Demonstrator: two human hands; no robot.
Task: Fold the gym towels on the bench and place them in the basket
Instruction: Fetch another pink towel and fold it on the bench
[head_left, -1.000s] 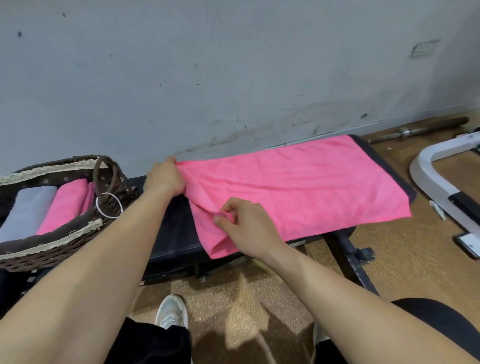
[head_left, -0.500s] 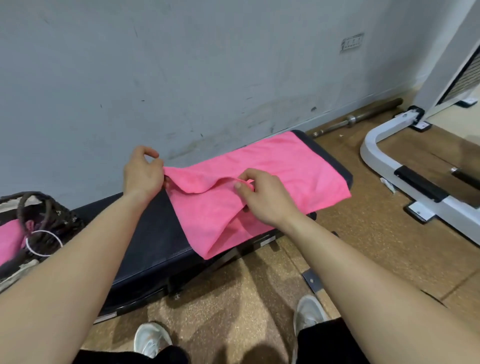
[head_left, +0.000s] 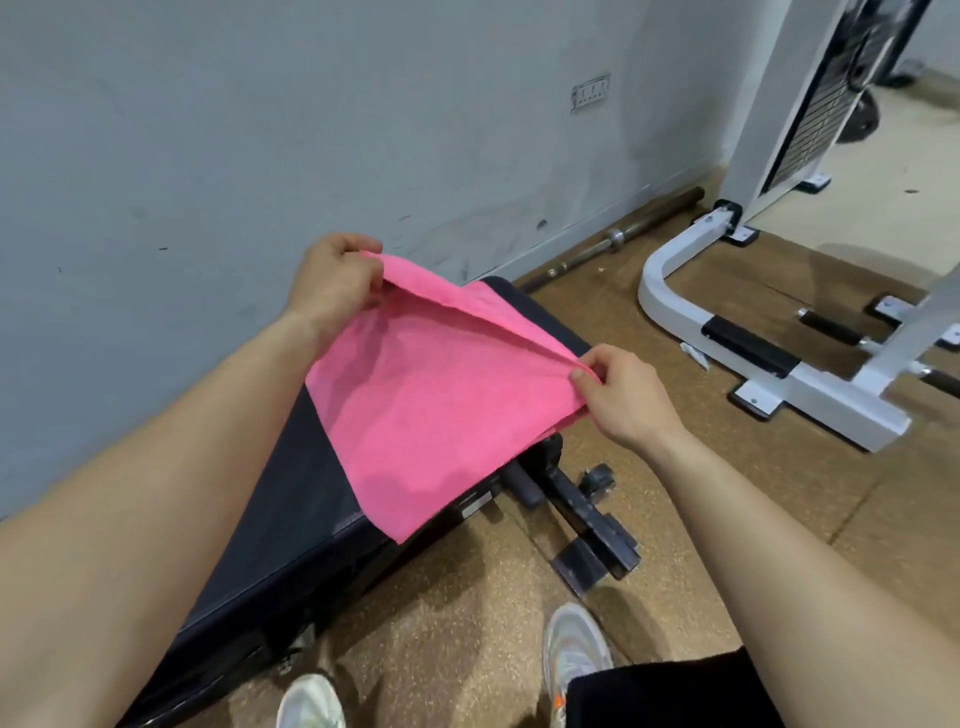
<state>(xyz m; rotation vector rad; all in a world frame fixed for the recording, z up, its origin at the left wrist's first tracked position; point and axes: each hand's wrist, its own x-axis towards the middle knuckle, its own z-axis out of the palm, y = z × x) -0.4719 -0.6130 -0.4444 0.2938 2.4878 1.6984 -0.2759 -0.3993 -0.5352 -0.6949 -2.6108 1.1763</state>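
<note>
- A pink towel (head_left: 426, 415) lay doubled over the right end of the padded surface (head_left: 291, 519), with one loose corner hanging off the near edge towards the floor.
- The left hand (head_left: 332, 283) gripped the towel's far corner by the wall-side edge of the surface, thumb and curled fingers pinching the cloth and holding it slightly raised.
- The right hand (head_left: 623, 400) pinched the opposite corner at the near right corner of the surface, thumb on top and the layered edges gathered under it.
- The held edge ran taut between the two hands, slanting from the far left to the near right. The rest of the towel sloped down from that line onto the surface, towards the person.
- The next fold probably turned on that line. The cloth lay on the person's side of both hands, so the held edge would most likely need laying down flush or carrying back across the towel's length.
- Neither hand was clearly closer to the body of the towel, since each held one end of the same edge.
- The basket was not in view.
- A barbell (head_left: 623, 234) lay along the wall's foot, and a white machine frame (head_left: 779, 364) stood on the floor to the right, well apart from the towel.
</note>
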